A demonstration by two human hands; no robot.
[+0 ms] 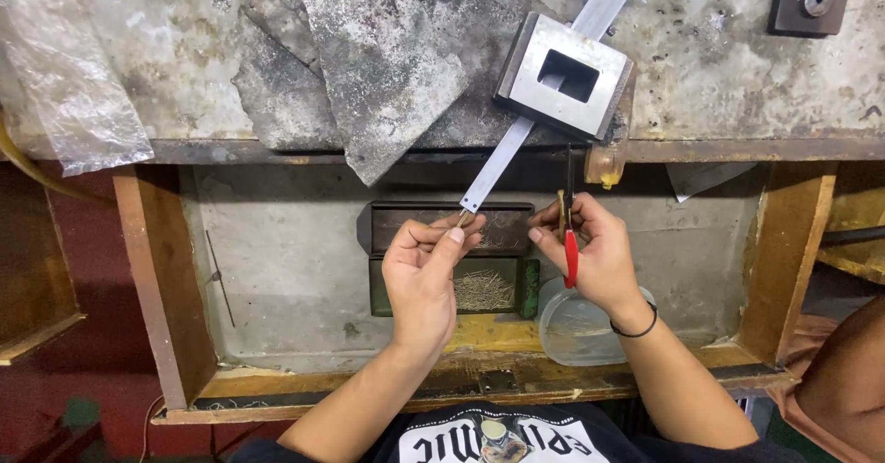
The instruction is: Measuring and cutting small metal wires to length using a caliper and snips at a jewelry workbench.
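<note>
My left hand (426, 269) pinches a tiny thin pin between thumb and forefinger, right at the lower tip of a long flat metal ruler (502, 163) that slants down from a square steel block (564, 76) with a rectangular hole. My right hand (590, 246) grips a small tool with red handles (571, 255), held upright, its dark tips pointing up. Below my hands sits a dark green tray of thin metal pins (484, 290), with a second dark tray (502, 226) behind it.
A clear plastic container (576, 329) stands under my right wrist. All of this lies in a wooden-framed drawer (166, 278) under a worn metal benchtop (719, 66). A plastic bag (64, 85) hangs at the left. A dark square block (809, 0) sits far right.
</note>
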